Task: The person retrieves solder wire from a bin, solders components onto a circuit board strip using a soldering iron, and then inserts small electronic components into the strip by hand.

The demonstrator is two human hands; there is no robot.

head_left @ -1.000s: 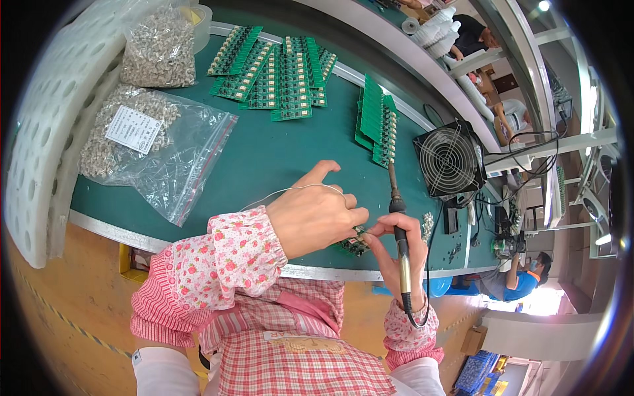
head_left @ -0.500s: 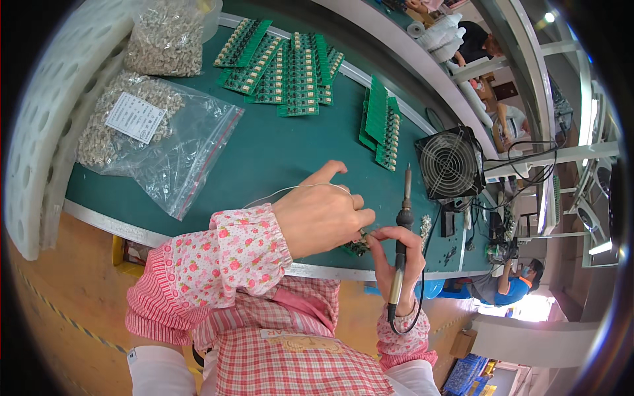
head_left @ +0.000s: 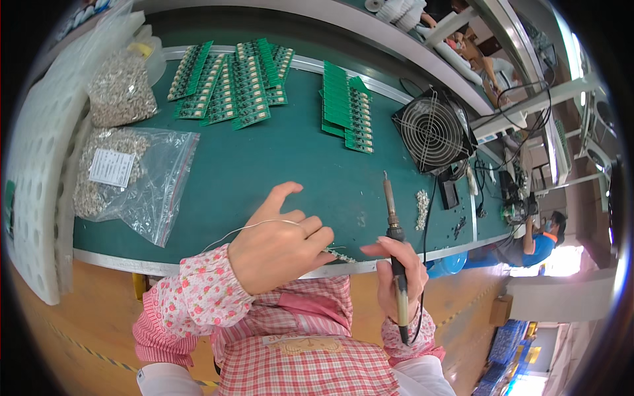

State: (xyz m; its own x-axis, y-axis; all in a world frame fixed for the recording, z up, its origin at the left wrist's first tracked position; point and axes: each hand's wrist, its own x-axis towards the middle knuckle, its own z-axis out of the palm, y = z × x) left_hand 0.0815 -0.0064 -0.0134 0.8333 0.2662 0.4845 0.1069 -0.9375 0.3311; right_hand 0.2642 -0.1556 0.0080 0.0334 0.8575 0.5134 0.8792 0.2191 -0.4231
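My right hand (head_left: pixel 404 277) grips a soldering iron (head_left: pixel 396 234), its metal tip pointing up over the green mat. My left hand (head_left: pixel 284 247) is curled near the front edge, index finger raised, with a thin solder wire (head_left: pixel 234 232) running across its back. By its thumb a small board piece (head_left: pixel 338 255) shows; the curled fingers hide how it is held. To the right lies a heap of small white parts (head_left: pixel 422 209).
Circuit-board strips (head_left: pixel 244 89) lie in two stacks, the second (head_left: pixel 340 99) beside a black fan (head_left: pixel 429 129). Bags of parts (head_left: pixel 122 92) and a white perforated tray (head_left: pixel 46 171) are left. Co-workers (head_left: pixel 541 244) sit beyond cables and racks at right.
My right hand has drawn apart from my left hand and the small board piece, still holding the iron. My left hand has shifted left and down. The whole view has shifted.
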